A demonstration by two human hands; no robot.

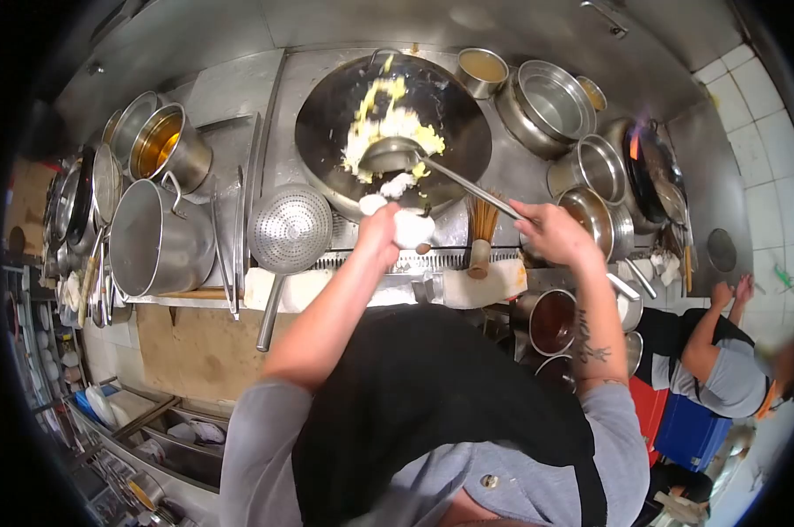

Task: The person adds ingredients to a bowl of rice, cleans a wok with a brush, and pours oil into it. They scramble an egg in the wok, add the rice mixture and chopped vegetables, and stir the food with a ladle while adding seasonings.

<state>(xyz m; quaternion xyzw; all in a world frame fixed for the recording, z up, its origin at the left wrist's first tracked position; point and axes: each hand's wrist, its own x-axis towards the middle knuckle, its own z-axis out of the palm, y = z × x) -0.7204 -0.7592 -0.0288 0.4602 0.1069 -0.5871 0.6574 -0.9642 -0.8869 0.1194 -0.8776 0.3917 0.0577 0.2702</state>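
Observation:
A large black wok [463, 114] sits on the stove, with pale white and yellow pieces of food [388, 123] strung up its far wall and piled near its middle. My left hand [379, 235] is closed around a bunched white cloth [413, 230] at the wok's near rim; the cloth hides whatever part of the rim lies under it. My right hand [556, 235] grips the long handle of a metal ladle [395, 155]. The ladle's bowl is down among the food, which partly surrounds it.
A perforated strainer [290, 230] rests left of the wok, beside a tall pot [161, 237]. Right of it stand a bamboo brush [482, 230] and a water-filled pot [556, 101]. Flame [635, 140] shows at another burner. A co-worker [730, 369] stands far right.

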